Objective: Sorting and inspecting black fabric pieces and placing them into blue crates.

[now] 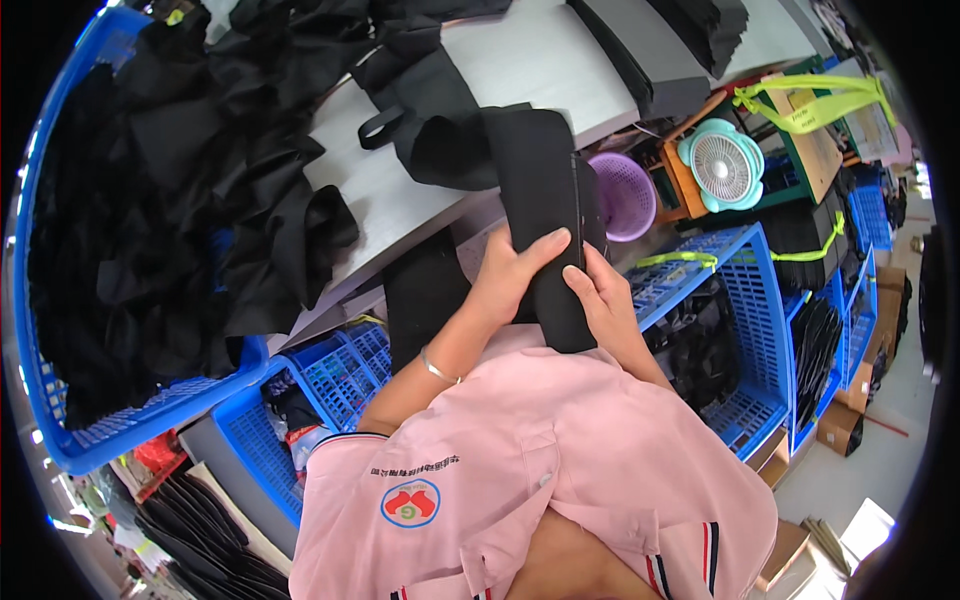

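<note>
A long, thick black fabric strip hangs in front of my chest, its lower end close to my pink shirt. My left hand grips it from the left side, thumb lying across its face. On the opposite edge, my right hand pinches the strip with the thumb in front and the fingers behind, partly hidden. A seam with small light marks runs down the right edge. Beyond it, more black fabric with a small loop lies on the table and meets the strip's upper part; I cannot tell whether they are joined.
A blue crate heaped with black fabric stands left of the grey-white table. Folded black pieces lie at the far right of the table. Nearby are a purple basket, a turquoise fan and another blue crate.
</note>
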Motion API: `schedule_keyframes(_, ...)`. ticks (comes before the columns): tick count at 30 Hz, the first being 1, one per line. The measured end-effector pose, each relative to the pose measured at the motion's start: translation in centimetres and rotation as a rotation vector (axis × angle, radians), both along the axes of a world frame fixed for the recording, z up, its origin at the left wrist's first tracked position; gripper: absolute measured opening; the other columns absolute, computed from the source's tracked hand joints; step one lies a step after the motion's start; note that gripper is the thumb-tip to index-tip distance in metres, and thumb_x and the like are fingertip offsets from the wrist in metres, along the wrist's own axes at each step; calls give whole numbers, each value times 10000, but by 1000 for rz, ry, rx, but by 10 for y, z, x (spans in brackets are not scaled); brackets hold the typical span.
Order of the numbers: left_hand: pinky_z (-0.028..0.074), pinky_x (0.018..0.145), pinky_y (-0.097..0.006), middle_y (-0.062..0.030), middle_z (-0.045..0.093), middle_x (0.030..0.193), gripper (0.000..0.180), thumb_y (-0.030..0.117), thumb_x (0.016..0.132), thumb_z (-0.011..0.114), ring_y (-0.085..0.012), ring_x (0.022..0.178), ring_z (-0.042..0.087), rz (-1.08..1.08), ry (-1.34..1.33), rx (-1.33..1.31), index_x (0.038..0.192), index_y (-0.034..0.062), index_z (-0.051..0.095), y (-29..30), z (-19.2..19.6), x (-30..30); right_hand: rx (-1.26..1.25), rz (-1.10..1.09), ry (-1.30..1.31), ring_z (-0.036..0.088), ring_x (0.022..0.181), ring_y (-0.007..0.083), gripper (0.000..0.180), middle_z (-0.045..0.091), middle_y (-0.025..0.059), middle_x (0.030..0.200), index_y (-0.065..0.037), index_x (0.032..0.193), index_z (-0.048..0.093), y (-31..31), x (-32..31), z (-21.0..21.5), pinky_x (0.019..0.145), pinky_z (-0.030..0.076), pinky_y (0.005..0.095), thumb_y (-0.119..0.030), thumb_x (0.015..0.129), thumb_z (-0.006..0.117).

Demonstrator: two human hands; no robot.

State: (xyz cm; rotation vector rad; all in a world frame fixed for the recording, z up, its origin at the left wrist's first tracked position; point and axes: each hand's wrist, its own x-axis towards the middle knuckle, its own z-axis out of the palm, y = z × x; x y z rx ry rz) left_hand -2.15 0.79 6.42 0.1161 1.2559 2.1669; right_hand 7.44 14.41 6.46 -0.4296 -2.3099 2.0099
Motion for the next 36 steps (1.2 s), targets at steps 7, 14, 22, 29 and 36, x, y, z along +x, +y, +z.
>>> schedule_keyframes(7, 414, 1005, -353, -210, 323, 1554, 329, 180, 972, 607, -298, 1332, 441, 672, 781, -926, 1282, 88, 661, -44, -24, -15, -39, 216, -1, 593, 1083, 127, 413, 663, 94, 1210, 33, 1363, 542, 16, -21, -3, 946, 460, 259, -161, 1000, 581)
schedule_keyframes(14, 328, 1157, -408, -192, 400, 1546, 408, -93, 825, 529, -392, 1460, 318, 670, 864, -826, 1169, 19, 717, -38, -35, -96, 143, 92, -34, 632, 938, 115, 388, 713, 78, 1089, 15, 1329, 582, 3, -42, -4, 846, 500, 254, -154, 980, 602)
schedule_keyframes(22, 504, 1009, -369, -57, 508, 1492, 196, -91, 751, 546, -299, 1434, 396, 247, 1259, -765, 828, -25, 714, -18, -1, -66, 687, 146, 191, 664, 812, 426, 306, 659, 242, 827, -10, 1182, 627, -16, -102, -7, 671, 513, 485, -138, 904, 618)
schedule_keyframes(29, 519, 967, -386, -128, 539, 1450, 439, -71, 711, 616, -336, 1371, 475, 137, 1266, -520, 1119, 45, 729, -29, 26, -18, 320, 225, 335, 537, 1273, 268, 503, 540, 140, 1395, -8, 1412, 466, 26, -120, -120, 1050, 448, 384, -214, 967, 580)
schedule_keyframes(36, 337, 1124, -460, -197, 307, 1584, 777, 40, 731, 739, -373, 1430, 337, 426, 1025, -633, 1455, 51, 457, -39, 18, -3, -700, -349, -30, 646, 1071, 200, 431, 646, 104, 1254, -4, 1367, 540, -5, -142, -2, 906, 548, 336, -211, 992, 584)
